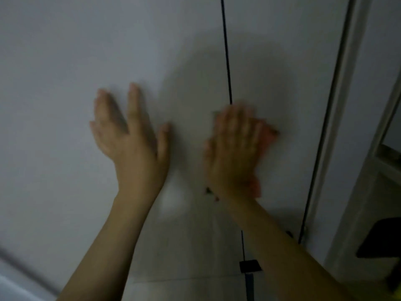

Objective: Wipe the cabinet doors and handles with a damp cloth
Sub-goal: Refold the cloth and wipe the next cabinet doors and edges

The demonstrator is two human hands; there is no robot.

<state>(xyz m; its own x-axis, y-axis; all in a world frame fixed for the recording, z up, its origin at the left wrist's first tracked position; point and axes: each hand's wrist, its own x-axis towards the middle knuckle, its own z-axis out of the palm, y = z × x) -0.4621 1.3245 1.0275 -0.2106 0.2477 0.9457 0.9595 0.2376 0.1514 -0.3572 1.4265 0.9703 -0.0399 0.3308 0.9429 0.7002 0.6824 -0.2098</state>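
I am pressing both hands to the cabinet doors.
My left hand is lying flat, fingers spread, holding nothing; my right hand is pressing the orange cloth against the left door beside the seam, fingers fairly straight.

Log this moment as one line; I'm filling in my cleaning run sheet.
step: wiping door | left hand: flat on cabinet door | right hand: pressing cloth over door seam | view: blurred

Pale cabinet door, split by a dark vertical seam; left hand flat against it, orange cloth pressed beside.
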